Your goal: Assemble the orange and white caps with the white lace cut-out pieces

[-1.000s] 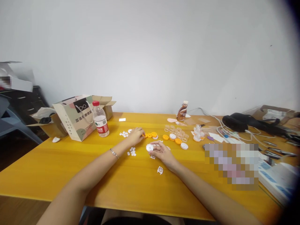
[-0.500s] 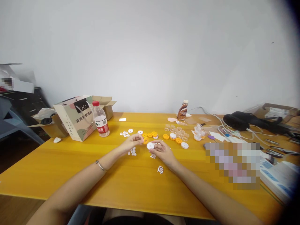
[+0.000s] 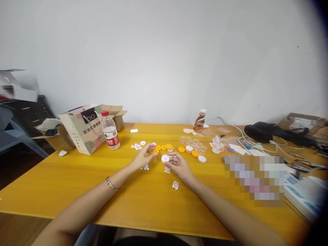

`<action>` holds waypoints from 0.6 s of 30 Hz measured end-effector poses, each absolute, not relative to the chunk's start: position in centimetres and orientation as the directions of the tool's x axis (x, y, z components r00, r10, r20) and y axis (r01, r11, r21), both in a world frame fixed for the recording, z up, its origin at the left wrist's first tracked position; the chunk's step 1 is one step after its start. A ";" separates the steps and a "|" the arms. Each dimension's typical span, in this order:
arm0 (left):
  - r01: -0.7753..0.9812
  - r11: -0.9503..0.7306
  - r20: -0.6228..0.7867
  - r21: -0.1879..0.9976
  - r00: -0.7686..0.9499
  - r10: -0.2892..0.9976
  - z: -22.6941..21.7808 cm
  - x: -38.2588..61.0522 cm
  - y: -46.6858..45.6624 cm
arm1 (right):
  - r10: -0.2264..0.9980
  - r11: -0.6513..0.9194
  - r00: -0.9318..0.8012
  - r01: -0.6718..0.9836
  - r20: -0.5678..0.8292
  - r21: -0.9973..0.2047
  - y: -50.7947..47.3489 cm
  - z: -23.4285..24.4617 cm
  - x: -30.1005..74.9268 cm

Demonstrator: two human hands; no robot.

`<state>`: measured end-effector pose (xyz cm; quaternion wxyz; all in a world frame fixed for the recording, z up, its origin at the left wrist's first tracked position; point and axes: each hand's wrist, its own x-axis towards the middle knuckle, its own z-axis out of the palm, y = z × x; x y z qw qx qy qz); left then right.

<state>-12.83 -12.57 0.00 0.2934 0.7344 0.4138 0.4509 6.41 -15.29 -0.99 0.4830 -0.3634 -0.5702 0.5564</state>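
Observation:
My right hand (image 3: 178, 166) pinches a round white plastic disc (image 3: 165, 158) between thumb and fingers, above the table. Left of it, my left hand (image 3: 144, 156) has its thumb and fingers around a small orange disc (image 3: 156, 150), which looks tilted at the fingertips. Just beyond, several orange rings (image 3: 163, 147) lie in a row. A white ship's-wheel-shaped piece (image 3: 167, 169) is below the right hand, partly hidden, and another white wheel piece (image 3: 175, 185) lies nearer to me. Small white parts (image 3: 146, 167) show beneath the left hand, partly covered by it.
Orange and white round pieces (image 3: 195, 154) and clear plastic cups (image 3: 202, 149) lie to the right. Small white knobs (image 3: 136, 146) sit at the left, near a water bottle (image 3: 111, 133) and paper bag (image 3: 88, 133). A brown drink bottle (image 3: 199, 121) stands behind; cables (image 3: 279, 147) clutter the right.
My left hand has drawn slightly left, away from the white disc, and the orange disc has shifted with it. The white disc has tilted a little in my right hand.

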 end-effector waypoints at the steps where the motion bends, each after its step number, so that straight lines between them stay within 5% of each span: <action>1: 0.414 -0.500 0.432 0.761 0.251 0.866 -0.1 -12.9 -11.9 | 0.950 0.116 -0.276 -0.120 0.145 -0.986 -15.3 -1.1 6.4; 7: 0.743 -0.491 0.406 0.455 0.318 0.857 0.0 -11.5 -7.6 | 0.940 0.097 -0.315 -0.114 0.128 -0.989 -15.5 -1.2 6.2; 18: 0.712 -0.537 0.377 0.452 0.393 0.839 0.7 -8.5 -6.5 | 0.933 0.102 -0.333 -0.109 0.133 -0.989 -15.4 -1.1 6.3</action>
